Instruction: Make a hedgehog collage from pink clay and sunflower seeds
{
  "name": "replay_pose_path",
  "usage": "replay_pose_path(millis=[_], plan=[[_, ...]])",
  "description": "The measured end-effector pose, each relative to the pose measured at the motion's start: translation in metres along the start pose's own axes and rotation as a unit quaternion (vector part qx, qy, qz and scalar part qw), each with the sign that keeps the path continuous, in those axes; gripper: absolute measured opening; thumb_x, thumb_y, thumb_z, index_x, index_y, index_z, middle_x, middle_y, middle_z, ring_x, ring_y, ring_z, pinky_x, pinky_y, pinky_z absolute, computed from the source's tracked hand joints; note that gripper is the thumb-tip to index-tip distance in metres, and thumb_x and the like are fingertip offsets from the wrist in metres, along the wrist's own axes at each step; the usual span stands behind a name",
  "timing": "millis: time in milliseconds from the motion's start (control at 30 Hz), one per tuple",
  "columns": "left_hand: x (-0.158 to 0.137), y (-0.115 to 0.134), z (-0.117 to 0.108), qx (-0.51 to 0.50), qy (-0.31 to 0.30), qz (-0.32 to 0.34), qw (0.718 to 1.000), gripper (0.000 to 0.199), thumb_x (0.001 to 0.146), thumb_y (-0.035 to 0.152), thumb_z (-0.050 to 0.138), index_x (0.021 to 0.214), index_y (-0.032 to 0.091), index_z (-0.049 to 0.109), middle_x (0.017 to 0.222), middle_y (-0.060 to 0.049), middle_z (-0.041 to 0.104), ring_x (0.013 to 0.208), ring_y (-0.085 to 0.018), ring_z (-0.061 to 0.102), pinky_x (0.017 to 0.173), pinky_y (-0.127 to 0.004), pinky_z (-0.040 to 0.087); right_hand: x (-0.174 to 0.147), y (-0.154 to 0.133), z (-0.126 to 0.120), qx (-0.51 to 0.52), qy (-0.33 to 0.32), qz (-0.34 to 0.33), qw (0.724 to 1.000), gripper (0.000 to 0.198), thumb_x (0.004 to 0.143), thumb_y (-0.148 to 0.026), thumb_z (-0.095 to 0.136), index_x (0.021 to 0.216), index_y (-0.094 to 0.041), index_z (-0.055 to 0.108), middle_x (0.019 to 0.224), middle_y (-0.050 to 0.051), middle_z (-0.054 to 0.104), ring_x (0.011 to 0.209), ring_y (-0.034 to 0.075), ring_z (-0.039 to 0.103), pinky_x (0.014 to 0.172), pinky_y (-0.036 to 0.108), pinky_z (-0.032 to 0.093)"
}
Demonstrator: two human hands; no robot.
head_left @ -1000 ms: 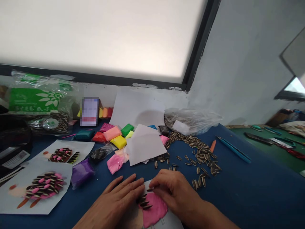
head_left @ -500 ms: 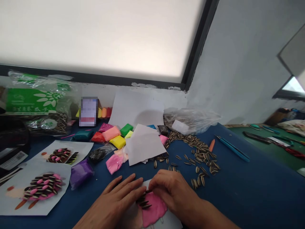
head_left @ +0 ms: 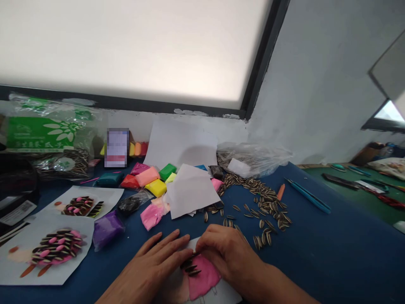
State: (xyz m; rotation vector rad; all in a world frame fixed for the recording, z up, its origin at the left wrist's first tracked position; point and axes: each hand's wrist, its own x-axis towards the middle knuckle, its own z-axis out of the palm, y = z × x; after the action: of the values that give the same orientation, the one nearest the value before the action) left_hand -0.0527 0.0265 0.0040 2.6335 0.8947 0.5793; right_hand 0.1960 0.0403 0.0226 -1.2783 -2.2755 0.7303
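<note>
A pink clay body (head_left: 207, 276) lies on a white sheet of paper (head_left: 228, 291) at the near edge, with pale clay (head_left: 179, 285) at its left. Several striped sunflower seeds (head_left: 191, 269) stick out of the pink clay's upper left. My left hand (head_left: 160, 261) rests flat with fingers stretched out, holding the paper's left side, thumb side beside the seeds. At the clay's top edge my right hand (head_left: 226, 253) pinches what looks like a sunflower seed, mostly hidden by the fingers.
Loose sunflower seeds (head_left: 267, 198) are heaped beyond my right hand, near a blue pen-like tool (head_left: 308, 195). Wrapped clay packs (head_left: 147, 176) and stacked paper (head_left: 191, 190) stand ahead. Two seed-covered hedgehog pictures (head_left: 58, 249) lie left, beside a purple clay pack (head_left: 108, 230).
My right hand's fingertips have shifted very slightly left along the clay's top edge. My left hand stays in place on the paper.
</note>
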Motion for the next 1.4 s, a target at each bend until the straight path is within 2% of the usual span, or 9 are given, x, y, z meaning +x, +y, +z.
replay_pose_path(millis=[233, 500, 667, 900, 1100, 1233, 1400], plan=[[0.001, -0.001, 0.002, -0.001, 0.002, -0.002, 1.0, 0.076, 0.087, 0.024, 0.07, 0.155, 0.038, 0.038, 0.157, -0.001, 0.053, 0.141, -0.034, 0.052, 0.117, -0.051, 0.04, 0.002, 0.001, 0.0, -0.032, -0.006, -0.006, 0.999, 0.021, 0.09, -0.004, 0.067, 0.093, -0.02, 0.081, 0.084, 0.003, 0.071, 0.075, 0.015, 0.068, 0.067, 0.024, 0.045], [0.002, 0.0, 0.003, 0.002, 0.0, -0.007, 1.0, 0.072, 0.089, 0.031, 0.075, 0.153, 0.034, 0.043, 0.158, -0.002, 0.051, 0.142, -0.034, 0.05, 0.118, -0.05, 0.039, 0.003, 0.001, 0.004, -0.111, -0.019, -0.028, 0.993, 0.019, 0.089, -0.005, 0.07, 0.089, -0.021, 0.08, 0.082, 0.002, 0.071, 0.071, 0.014, 0.065, 0.06, 0.023, 0.038], [0.001, 0.0, 0.003, -0.002, 0.004, -0.006, 1.0, 0.074, 0.091, 0.032, 0.073, 0.155, 0.038, 0.039, 0.158, -0.002, 0.052, 0.141, -0.034, 0.051, 0.118, -0.051, 0.039, 0.003, 0.002, 0.005, -0.133, -0.021, -0.032, 0.99, 0.019, 0.089, -0.005, 0.07, 0.089, -0.022, 0.079, 0.082, 0.001, 0.07, 0.071, 0.014, 0.064, 0.059, 0.023, 0.037], [0.0, 0.0, 0.003, -0.002, 0.009, -0.004, 1.0, 0.073, 0.091, 0.036, 0.074, 0.155, 0.038, 0.039, 0.158, -0.002, 0.052, 0.141, -0.034, 0.051, 0.118, -0.049, 0.04, 0.001, -0.001, 0.0, -0.119, -0.025, -0.032, 0.992, 0.02, 0.091, -0.007, 0.068, 0.094, -0.022, 0.079, 0.087, 0.002, 0.07, 0.074, 0.015, 0.066, 0.064, 0.024, 0.043], [0.0, 0.0, 0.001, 0.0, 0.002, -0.012, 1.0, 0.066, 0.092, 0.037, 0.075, 0.151, 0.035, 0.046, 0.156, -0.003, 0.053, 0.141, -0.034, 0.052, 0.118, -0.049, 0.04, -0.002, -0.001, -0.012, -0.115, 0.011, -0.025, 0.993, 0.024, 0.095, -0.004, 0.058, 0.098, -0.018, 0.077, 0.089, 0.004, 0.07, 0.077, 0.017, 0.068, 0.067, 0.025, 0.047], [-0.001, 0.002, 0.001, -0.004, 0.007, -0.006, 1.0, 0.069, 0.093, 0.041, 0.075, 0.154, 0.034, 0.043, 0.157, -0.003, 0.053, 0.142, -0.034, 0.051, 0.118, -0.048, 0.039, 0.003, 0.007, -0.017, -0.188, 0.049, 0.019, 0.981, 0.024, 0.095, -0.002, 0.059, 0.1, -0.018, 0.077, 0.092, 0.005, 0.07, 0.082, 0.019, 0.068, 0.071, 0.027, 0.05], [0.0, 0.001, 0.002, 0.004, 0.018, 0.0, 1.0, 0.075, 0.094, 0.034, 0.071, 0.159, 0.038, 0.035, 0.158, 0.0, 0.052, 0.14, -0.033, 0.053, 0.117, -0.048, 0.041, 0.013, 0.015, -0.015, -0.278, 0.049, 0.012, 0.959, 0.03, 0.095, -0.003, 0.062, 0.112, -0.022, 0.076, 0.099, 0.006, 0.069, 0.088, 0.021, 0.067, 0.072, 0.029, 0.051]])
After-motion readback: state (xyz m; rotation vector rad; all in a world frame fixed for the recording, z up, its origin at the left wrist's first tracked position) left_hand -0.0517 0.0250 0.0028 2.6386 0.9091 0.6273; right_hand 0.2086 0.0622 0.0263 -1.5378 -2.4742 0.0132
